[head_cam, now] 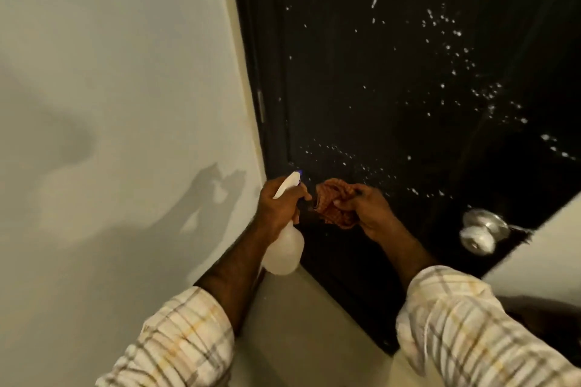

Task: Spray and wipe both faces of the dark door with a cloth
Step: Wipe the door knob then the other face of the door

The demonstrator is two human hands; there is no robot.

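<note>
The left hand's fingers (pixel 303 193) are curled round the neck of a white spray bottle (pixel 284 253), gripping it just below the spray head, whose nozzle (pixel 297 175) points up and toward the door (pixel 393 78). The left hand (pixel 278 207) holds the bottle tilted, its round body hanging down beneath the wrist. The right hand's fingers (pixel 344 203) are bent in over a crumpled orange cloth (pixel 331 204), pinching it in a bunch. The right hand (pixel 369 214) sits just beside the left, with the cloth between the two and close to the bottle's neck; whether cloth and bottle touch cannot be told.

Both hands are raised in front of the door's lower part, near its hinge side. The door is black and glossy, and white droplets (pixel 452 41) speckle much of its face, thickest toward the upper right and in a band just above the hands. A round silver knob (pixel 481 231) stands out from the door at the right, well apart from the hands. A pale wall (pixel 110 88) fills the left side and carries the shadows of the hands and bottle. Both forearms come out of rolled, pale checked sleeves (pixel 465 327). Pale floor (pixel 308 324) shows below, between the arms.
</note>
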